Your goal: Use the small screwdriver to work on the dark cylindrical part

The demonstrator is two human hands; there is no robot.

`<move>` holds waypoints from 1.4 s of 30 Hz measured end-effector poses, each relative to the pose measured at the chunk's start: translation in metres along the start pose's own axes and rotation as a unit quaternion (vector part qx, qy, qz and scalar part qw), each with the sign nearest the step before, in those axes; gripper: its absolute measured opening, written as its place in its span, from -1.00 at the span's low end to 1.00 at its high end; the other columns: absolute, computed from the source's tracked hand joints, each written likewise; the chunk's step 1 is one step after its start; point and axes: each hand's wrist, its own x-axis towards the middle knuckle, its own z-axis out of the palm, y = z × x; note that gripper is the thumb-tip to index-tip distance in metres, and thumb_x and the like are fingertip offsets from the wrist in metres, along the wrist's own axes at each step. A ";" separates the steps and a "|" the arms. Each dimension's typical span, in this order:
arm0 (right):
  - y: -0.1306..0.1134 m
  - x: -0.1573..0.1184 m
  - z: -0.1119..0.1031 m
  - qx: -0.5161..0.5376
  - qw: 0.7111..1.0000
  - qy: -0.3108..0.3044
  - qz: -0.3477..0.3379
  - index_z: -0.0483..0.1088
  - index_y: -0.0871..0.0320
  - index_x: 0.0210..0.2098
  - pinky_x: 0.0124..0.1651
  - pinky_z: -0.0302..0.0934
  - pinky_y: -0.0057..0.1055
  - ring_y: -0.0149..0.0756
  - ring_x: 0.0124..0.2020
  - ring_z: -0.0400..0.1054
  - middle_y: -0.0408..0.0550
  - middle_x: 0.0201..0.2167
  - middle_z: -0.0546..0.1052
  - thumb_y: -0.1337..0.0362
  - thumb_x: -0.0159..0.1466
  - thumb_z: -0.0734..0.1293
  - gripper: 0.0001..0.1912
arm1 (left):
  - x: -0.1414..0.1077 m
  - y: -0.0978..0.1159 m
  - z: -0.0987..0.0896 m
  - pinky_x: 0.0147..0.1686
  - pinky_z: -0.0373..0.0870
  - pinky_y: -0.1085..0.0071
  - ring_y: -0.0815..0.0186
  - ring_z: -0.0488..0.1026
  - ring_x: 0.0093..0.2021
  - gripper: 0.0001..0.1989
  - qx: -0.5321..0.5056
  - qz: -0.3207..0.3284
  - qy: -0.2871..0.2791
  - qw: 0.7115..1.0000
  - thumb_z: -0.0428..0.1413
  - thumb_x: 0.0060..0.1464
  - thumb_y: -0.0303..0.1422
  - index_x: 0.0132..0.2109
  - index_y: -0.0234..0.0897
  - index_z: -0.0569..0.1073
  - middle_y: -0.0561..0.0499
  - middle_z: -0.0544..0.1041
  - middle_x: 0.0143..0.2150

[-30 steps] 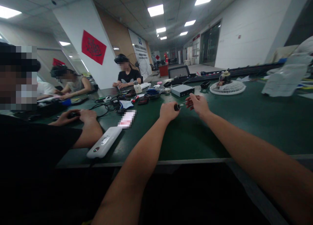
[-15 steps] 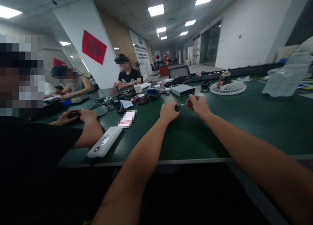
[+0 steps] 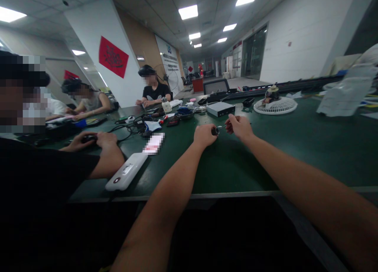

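Note:
My left hand (image 3: 204,135) is closed around a small dark round part (image 3: 215,131), whose end shows beside the thumb. To its right, my right hand (image 3: 239,127) is closed in a pinch on a thin metal-looking rod (image 3: 222,127) that points at the dark part. The fingers cover much of the rod, so its exact kind does not show. Both hands are low over the green table (image 3: 236,165). Just behind them lies a grey metal box (image 3: 220,109) with a dark front face.
A white fan grille (image 3: 275,105) with a motor on it lies at the back right, near a white plastic piece (image 3: 344,94). Tangled cables (image 3: 134,124) and small parts cover the back left. A white handheld device (image 3: 126,171) lies near a co-worker's hands (image 3: 102,142).
My hands stay almost in place, and the dark part in my left hand has turned slightly. At the far left, the co-worker's head has shifted a little.

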 end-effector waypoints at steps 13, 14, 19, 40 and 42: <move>0.001 0.000 0.001 -0.007 1.000 -0.008 -0.002 0.45 0.19 -0.53 -0.56 0.27 -0.43 -0.32 -0.62 0.41 -0.01 -0.64 0.49 0.03 0.37 0.23 -0.53 | 0.000 0.002 -0.001 0.02 0.38 0.19 0.08 0.54 -0.05 -0.68 -0.010 0.003 -0.003 1.000 0.22 0.07 -0.19 -0.03 -0.18 0.57 -0.09 0.64 -0.11; 0.001 0.000 0.001 0.016 1.000 -0.003 0.006 0.45 0.19 -0.53 -0.56 0.28 -0.43 -0.33 -0.62 0.41 -0.01 -0.63 0.49 0.04 0.38 0.22 -0.54 | 0.000 0.002 -0.001 0.02 0.38 0.19 0.08 0.54 -0.05 -0.68 -0.009 0.002 -0.001 1.000 0.21 0.07 -0.19 -0.04 -0.18 0.57 -0.09 0.64 -0.11; 0.003 0.004 -0.001 0.016 1.000 0.020 0.011 0.47 0.19 -0.46 -0.58 0.26 -0.47 -0.33 -0.58 0.43 0.01 -0.57 0.53 0.06 0.37 0.24 -0.59 | 0.000 0.001 0.001 -0.01 0.39 0.20 0.08 0.54 -0.07 -0.69 -0.003 -0.004 0.002 1.000 0.20 0.09 -0.16 -0.05 -0.18 0.57 -0.09 0.65 -0.14; -0.002 -0.001 0.001 0.027 0.999 0.015 -0.005 0.45 0.20 -0.39 -0.58 0.21 -0.47 -0.36 -0.59 0.41 0.00 -0.50 0.54 0.12 0.33 0.28 -0.71 | -0.001 0.001 0.000 -0.05 0.39 0.21 0.08 0.55 -0.08 -0.68 0.003 -0.023 0.017 1.000 0.17 0.14 -0.13 -0.03 -0.19 0.55 -0.10 0.64 -0.14; -0.004 -0.002 0.000 0.024 0.999 0.016 -0.016 0.44 0.19 -0.31 -0.58 0.21 -0.47 -0.35 -0.56 0.43 0.03 -0.44 0.57 0.05 0.34 0.27 -0.68 | -0.001 0.002 -0.001 -0.04 0.38 0.18 0.06 0.55 -0.07 -0.65 0.004 -0.038 0.019 0.999 0.14 0.18 -0.10 0.00 -0.20 0.53 -0.12 0.64 -0.11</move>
